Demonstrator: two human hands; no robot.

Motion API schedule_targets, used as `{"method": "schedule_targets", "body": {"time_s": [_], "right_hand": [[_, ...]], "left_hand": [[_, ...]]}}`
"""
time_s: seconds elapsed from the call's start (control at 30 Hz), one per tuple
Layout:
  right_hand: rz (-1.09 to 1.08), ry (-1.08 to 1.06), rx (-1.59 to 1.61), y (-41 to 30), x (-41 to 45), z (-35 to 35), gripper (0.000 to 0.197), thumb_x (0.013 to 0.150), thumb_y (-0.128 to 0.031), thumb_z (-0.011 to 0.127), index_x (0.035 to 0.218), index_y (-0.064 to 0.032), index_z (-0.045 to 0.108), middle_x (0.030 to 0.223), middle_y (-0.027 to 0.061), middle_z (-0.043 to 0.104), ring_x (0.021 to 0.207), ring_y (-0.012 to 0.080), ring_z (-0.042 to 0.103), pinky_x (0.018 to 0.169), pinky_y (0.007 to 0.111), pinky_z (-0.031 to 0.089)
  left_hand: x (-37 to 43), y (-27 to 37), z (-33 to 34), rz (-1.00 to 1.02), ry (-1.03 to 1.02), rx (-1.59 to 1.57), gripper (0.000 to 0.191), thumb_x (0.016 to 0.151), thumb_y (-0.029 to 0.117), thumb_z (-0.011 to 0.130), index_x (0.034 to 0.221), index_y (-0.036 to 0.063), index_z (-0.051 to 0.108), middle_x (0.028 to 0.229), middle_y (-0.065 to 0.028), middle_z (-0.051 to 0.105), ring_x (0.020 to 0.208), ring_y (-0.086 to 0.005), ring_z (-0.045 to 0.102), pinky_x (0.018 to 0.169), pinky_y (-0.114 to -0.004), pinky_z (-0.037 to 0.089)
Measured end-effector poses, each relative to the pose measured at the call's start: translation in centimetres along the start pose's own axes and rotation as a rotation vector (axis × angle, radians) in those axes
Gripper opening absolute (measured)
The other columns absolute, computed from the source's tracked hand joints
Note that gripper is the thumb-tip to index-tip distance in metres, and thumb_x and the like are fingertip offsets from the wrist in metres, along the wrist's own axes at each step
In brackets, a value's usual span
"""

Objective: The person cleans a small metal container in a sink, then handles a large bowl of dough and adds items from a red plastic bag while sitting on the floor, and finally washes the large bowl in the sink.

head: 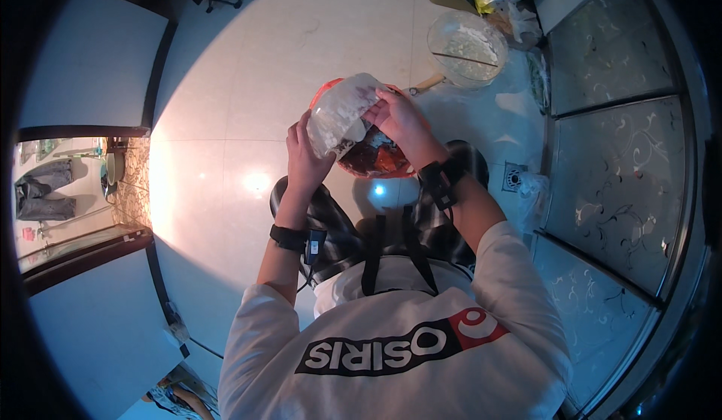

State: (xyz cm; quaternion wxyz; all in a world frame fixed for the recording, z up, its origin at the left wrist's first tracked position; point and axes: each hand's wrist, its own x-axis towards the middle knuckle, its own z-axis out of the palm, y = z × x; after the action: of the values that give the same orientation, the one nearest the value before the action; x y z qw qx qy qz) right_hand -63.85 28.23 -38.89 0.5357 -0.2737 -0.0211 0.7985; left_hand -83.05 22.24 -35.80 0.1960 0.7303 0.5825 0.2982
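A pale translucent plastic container (337,116) with whitish residue is tilted over a red bin (369,173). Its exact shape is hard to make out. My left hand (307,152) grips its left side, the thumb at the lower edge. On the other side, the fingers of my right hand (397,118) hold its upper right part. Dark and reddish refuse (383,155) shows inside the bin, partly hidden by the container and my right hand. The bin stands on the tiled floor in front of my knees.
Beyond my right hand stands a clear bowl (468,73) with white residue and a thin stick across it. Beside it lies a wooden handle (430,84). Frosted panels (615,177) line the right side, near a floor drain (513,178). Another person's arm (192,402) shows at lower left.
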Motion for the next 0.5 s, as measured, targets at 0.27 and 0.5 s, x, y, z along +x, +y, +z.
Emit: {"method": "schedule_targets", "body": {"time_s": [0.27,0.5], "right_hand": [[0.047,0.075,0.124,-0.2,0.3,-4.5,0.034,0.088,-0.003,0.030,0.120,0.0006,0.039,0.120,0.0158,0.045,0.110,0.0278,0.047,0.092,0.044,0.039],[0.148,0.139,0.018,-2.0,-0.6,-9.5,0.038,0.083,-0.001,0.034,0.119,-0.0075,0.044,0.114,0.0117,0.050,0.103,0.0252,0.052,0.087,0.041,0.045]], "left_hand": [[-0.7,2.0,0.7,0.028,-0.114,0.174,0.087,0.057,0.020,0.077,0.128,0.0092,0.028,0.116,-0.0171,0.038,0.108,-0.0355,0.039,0.091,-0.042,0.038],[-1.5,-2.5,2.4,0.091,-0.078,-0.029,0.059,0.082,0.032,0.053,0.130,0.0071,0.030,0.125,-0.0190,0.035,0.115,-0.0362,0.034,0.098,-0.043,0.029]]}}
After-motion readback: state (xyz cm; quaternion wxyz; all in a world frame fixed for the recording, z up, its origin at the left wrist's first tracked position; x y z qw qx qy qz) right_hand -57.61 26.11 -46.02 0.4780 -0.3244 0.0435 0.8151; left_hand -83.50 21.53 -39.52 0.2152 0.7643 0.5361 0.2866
